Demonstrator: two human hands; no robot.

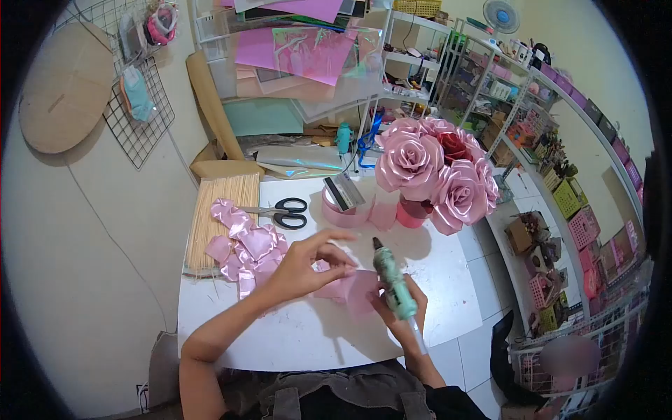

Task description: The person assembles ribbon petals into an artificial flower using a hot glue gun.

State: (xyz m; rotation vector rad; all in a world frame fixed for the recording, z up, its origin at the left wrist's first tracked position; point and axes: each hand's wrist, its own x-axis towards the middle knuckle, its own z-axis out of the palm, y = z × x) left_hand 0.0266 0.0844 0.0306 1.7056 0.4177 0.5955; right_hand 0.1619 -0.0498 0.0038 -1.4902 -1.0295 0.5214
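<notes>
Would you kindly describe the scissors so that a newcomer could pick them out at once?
On the white table, find the bundle of thin wooden sticks at the left end. The scissors lie with their blades toward it, just beyond the heap of shiny pink pieces. Their two black loop handles set them apart from the pale sticks and pink material around them.

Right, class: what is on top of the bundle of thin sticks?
Shiny pink ribbon pieces lie over the right side of the sticks, and the blades of the scissors reach towards that same edge. Whatever lies directly beneath the ribbon is covered and cannot be seen.
</notes>
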